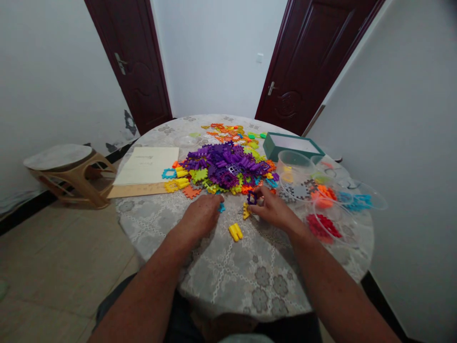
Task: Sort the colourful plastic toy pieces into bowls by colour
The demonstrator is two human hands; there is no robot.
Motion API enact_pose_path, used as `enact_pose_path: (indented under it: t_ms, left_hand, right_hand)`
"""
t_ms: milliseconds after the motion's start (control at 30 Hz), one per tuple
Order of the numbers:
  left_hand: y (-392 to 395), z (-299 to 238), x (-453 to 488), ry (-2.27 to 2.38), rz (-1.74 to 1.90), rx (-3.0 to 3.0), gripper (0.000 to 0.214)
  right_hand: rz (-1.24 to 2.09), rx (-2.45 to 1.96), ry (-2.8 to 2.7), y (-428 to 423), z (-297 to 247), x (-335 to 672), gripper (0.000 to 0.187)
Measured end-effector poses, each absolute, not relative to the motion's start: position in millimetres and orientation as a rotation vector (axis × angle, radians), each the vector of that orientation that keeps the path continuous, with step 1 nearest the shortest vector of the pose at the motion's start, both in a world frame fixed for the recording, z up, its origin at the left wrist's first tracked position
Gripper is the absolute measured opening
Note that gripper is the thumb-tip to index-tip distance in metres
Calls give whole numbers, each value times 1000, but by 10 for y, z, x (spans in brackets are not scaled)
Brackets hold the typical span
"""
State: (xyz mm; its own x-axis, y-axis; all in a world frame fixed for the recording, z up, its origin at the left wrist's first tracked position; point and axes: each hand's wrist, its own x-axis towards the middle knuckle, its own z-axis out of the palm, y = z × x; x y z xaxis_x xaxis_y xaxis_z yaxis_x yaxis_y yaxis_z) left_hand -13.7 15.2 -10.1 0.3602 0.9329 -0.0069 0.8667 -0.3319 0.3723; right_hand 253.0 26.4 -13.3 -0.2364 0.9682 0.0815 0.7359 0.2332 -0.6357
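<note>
Purple square hollow plastic frame [249, 198]: pinched between right hand's [266, 206] fingers over cloth-covered counter [221, 276]. Close behind, heaped purple plastic pieces [223, 164]; just below, yellow notched plastic piece [245, 212]. Held roughly upright, opening toward wearer; too near square to tell long axis. Looks dark, thin-sided. At left hand [204, 212], small blue plastic piece [222, 207]; cannot tell if pinched by fingers.
</note>
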Motion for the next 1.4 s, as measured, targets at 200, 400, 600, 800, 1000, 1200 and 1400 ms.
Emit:
enact_pose_path:
  t_ms: [200,400,600,800,1000,1200,1400]
  left_hand:
    - [164,-75,-283,1585,421,2338,31]
    - [85,23,-103,1358,714,1994,41]
    - [135,-4,42,1218,842,1766,34]
    - [284,15,-372,1545,769,1840,30]
    - [321,32,-689,1682,487,1982,27]
    - [315,26,-686,1807,279,2052,27]
    - [271,-6,-651,1908,241,2127,30]
  right_hand:
    - [525,-1538,-1949,264,-70,2552,45]
    - [438,-1255,-2071,226,-108,2459,55]
    - [390,-938,-2283,136,-180,2270,63]
    - [429,-1191,-2449,198,-141,2558,57]
    - [531,-1329,-2544,191,-118,2558,39]
    - [790,-1284,-2314,219,-127,2498,35]
    - [1478,-1168,-1719,269,-190,2491,16]
